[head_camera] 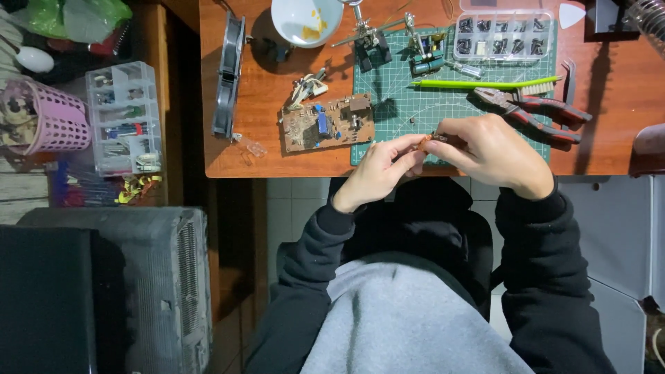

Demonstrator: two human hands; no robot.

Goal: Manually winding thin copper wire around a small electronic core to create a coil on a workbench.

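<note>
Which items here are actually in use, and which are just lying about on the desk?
In use: small orange component, pinched between left hand and right hand, over the green cutting mat.

Lying about: brown circuit board, red-handled pliers, green pencil, clear compartment box, white bowl.

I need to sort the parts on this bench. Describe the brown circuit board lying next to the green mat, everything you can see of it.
The circuit board is a brown, roughly rectangular board that looks worn and stained. It carries a blue component near its middle, a dark boxy part toward its upper right and small scattered parts. It lies flat and slightly tilted on the wooden table, its right edge overlapping the green cutting mat. A pale metal-looking part sits just above its upper left corner. Neither hand touches it.
</note>
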